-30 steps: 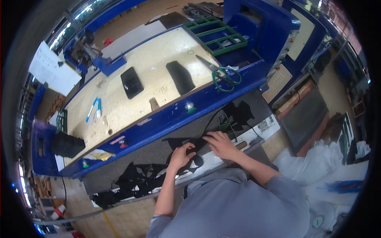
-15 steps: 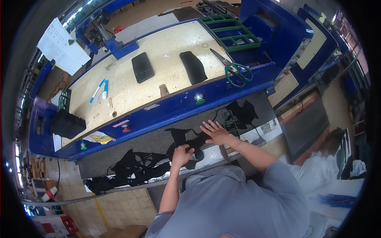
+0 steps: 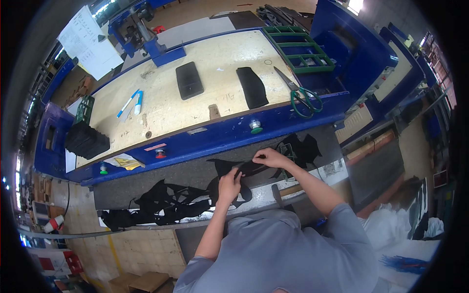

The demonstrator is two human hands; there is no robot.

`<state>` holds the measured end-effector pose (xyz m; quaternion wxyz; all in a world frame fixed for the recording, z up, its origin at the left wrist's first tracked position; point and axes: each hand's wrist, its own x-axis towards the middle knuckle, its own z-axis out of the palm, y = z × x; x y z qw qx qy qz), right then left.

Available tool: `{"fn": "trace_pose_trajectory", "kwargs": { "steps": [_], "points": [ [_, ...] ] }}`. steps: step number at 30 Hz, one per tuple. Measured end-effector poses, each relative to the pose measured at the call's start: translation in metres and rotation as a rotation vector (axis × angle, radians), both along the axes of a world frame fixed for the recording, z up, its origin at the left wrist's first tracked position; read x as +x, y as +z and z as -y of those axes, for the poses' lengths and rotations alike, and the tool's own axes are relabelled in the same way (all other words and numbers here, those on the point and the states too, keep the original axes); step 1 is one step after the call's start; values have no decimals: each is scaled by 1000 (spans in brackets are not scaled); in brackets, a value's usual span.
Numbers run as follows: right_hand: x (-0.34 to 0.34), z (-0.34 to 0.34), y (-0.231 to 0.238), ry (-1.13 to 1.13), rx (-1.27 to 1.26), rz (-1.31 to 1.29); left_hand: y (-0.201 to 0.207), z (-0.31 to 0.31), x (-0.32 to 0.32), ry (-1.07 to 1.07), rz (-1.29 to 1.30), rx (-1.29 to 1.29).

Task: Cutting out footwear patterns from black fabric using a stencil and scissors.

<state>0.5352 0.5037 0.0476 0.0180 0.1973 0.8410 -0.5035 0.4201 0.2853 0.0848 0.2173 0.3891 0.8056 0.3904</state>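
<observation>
Thin black sheet material with cut-out gaps lies in tangled pieces along the dark ledge in front of me. My right hand [image 3: 267, 158] has its fingertips pinched on the edge of one black sheet piece [image 3: 251, 169]. Just left of it, my left hand [image 3: 228, 186] is closed at the same piece, its fingers bent against the material; the fingertips are partly hidden. A lacy heap of black scraps [image 3: 168, 198] spreads to the left. Beyond my right wrist lie more black scraps [image 3: 308, 149] and a small green metal cutting frame [image 3: 287, 152].
On the pale board [image 3: 161, 110] rest a phone [image 3: 189, 80], a black cut piece [image 3: 252, 88], green-handled scissors [image 3: 304, 100] and blue-white pens [image 3: 138, 102]. A stack of black pieces [image 3: 88, 141] stands left; a green rack [image 3: 300, 46] lies far right. Push buttons [image 3: 255, 127] protrude from the blue beam.
My right hand has gone from spread flat over the scraps to a pinch on the black piece. My left hand has shifted slightly, and the whole view has moved a little.
</observation>
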Motion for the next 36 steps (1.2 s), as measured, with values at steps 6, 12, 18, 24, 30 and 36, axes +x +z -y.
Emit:
{"fn": "trace_pose_trajectory", "kwargs": {
  "steps": [6,12,18,24,30,36],
  "points": [
    [-13,5,3,11,-158,-41,9,2,17,-29,-80,-88],
    [-11,42,-33,-310,-104,-36,3,30,40,-136,-194,-150],
    [0,26,-33,-385,-377,-31,-45,28,9,232,617,184],
    [18,12,-10,-387,-558,-91,-56,-21,26,73,1000,-70],
    [28,17,-2,-502,-316,-117,-74,-58,31,228,1166,99],
    [56,24,65,-390,612,-56,-68,-51,25,334,1274,17]
  ]
}}
